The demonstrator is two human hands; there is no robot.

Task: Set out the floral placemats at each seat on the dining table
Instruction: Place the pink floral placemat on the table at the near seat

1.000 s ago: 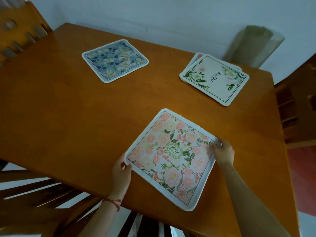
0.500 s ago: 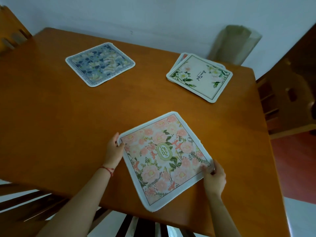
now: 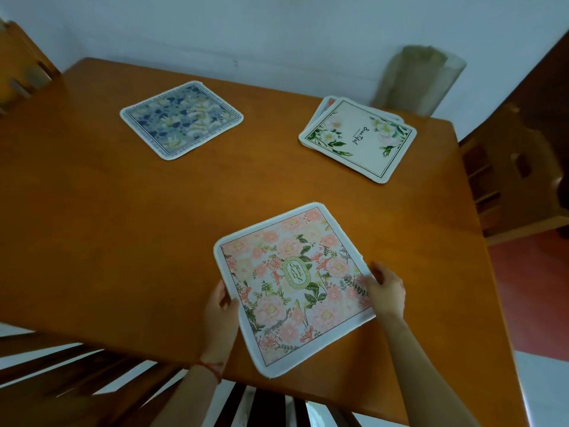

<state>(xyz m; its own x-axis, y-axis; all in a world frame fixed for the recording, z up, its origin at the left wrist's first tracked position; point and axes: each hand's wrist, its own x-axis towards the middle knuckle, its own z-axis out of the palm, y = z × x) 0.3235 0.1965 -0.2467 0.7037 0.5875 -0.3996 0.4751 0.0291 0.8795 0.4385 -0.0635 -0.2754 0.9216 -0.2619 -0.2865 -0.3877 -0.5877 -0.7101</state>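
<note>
Pink floral square cloth placemat (image 3: pixel 295 285) looks thin, light, floppy, on wooden dining table (image 3: pixel 123 241). Left hand (image 3: pixel 220 315), right hand (image 3: pixel 385 288) pinching opposite edges. Best grip: edges, keep taut.

Pale wall (image 3: pixel 277 32), wooden chairs (image 3: pixel 517 180)

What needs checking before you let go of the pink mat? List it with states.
1. Both hands on the mat: left hand at its left edge, right hand at its right edge: ok.
2. Pink mat flat on the table: ok.
3. Mat square to the near table edge: skewed, not ok.
4. Mat fully on the table: near corner close to the edge, ok.
5. Blue mat already placed: ok.
6. Stack of mats left to place: count cannot tell.
</note>
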